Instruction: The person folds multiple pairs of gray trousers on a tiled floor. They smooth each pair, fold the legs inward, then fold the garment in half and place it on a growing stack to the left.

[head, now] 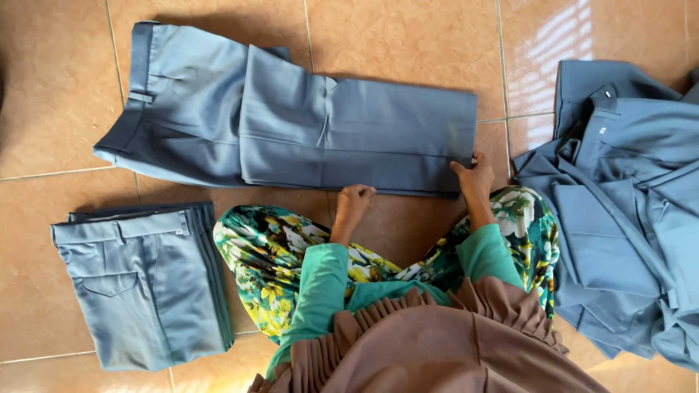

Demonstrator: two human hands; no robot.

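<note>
Grey trousers (291, 124) lie flat on the tiled floor (408, 44) in front of the kneeling person, waistband to the left, legs folded over once so the doubled part stretches right. The right hand (473, 178) rests on the lower right corner of that fold, fingers spread lightly and pressing the cloth down at its edge. The left hand (354, 200) sits just below the trousers' near edge, around the middle of the folded legs, fingers curled together into a loose fist; whether it pinches any cloth I cannot tell. Both arms wear green sleeves above a floral skirt (269, 255). A stack of folded trousers (138, 284) lies to the left, well apart from the hands. A loose pile of grey garments (626, 211) lies at the right, near the right hand.
</note>
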